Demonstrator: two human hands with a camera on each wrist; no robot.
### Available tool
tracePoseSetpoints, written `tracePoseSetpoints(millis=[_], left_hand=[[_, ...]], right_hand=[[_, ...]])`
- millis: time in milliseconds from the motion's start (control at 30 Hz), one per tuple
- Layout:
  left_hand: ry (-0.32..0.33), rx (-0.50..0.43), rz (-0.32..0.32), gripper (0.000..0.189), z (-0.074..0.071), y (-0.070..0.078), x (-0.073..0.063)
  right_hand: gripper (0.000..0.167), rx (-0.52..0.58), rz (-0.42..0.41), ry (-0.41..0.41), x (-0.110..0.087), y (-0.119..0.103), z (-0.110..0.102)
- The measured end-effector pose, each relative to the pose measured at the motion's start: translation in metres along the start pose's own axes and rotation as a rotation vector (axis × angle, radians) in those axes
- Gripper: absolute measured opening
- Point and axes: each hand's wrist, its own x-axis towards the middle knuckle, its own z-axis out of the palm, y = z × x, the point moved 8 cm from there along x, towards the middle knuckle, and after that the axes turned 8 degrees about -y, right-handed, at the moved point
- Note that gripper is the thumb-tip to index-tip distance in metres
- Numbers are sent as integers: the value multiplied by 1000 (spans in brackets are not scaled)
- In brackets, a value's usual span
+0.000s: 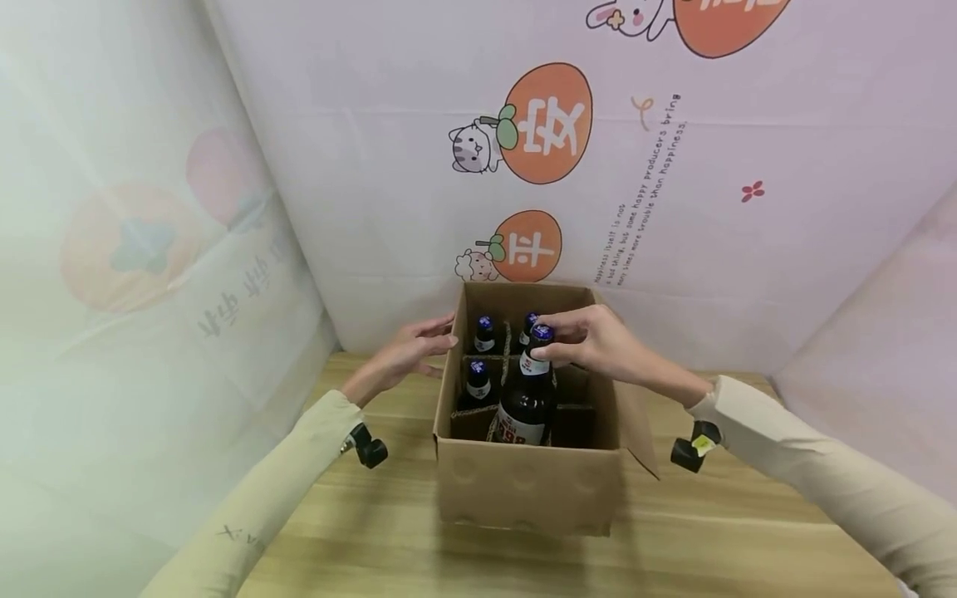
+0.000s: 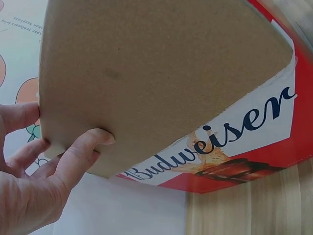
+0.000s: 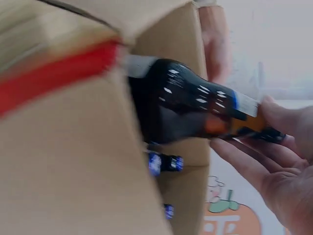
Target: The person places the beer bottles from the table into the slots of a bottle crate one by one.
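An open cardboard beer box (image 1: 527,490) with dividers stands on the table. My right hand (image 1: 606,342) grips the neck of a dark glass beer bottle (image 1: 529,400) with a blue cap and white label. This bottle stands higher than the others, its lower part hidden inside the box. Other blue-capped bottles (image 1: 478,384) sit in the compartments. On the box's left side, my left hand (image 1: 404,355) rests with its fingers fairly straight. The left wrist view shows its thumb (image 2: 93,139) against a brown folded-down flap (image 2: 146,68), above red-and-white Budweiser printing (image 2: 220,134).
A wooden table (image 1: 359,531) lies beneath the box. Behind it hangs a white cloth (image 1: 389,208) with cartoon prints, and pale cloth walls (image 1: 149,357) flank both sides. Another flap (image 1: 635,423) sticks out at the box's right.
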Motion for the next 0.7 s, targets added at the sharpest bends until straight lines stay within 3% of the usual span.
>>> tracePoseSetpoints(millis=[267,500,700], left_hand=[[2,-9,-1,70,-2,1,-1],[16,4,0,71,-5,-1,-3],[28,-6,2,70,-2,-4,-1]], right_hand=[[46,-246,-99,-209,19,-31,1],[41,-279,-111,-383,41,-39,9],[27,-386,-155,-587,38,-24,54]])
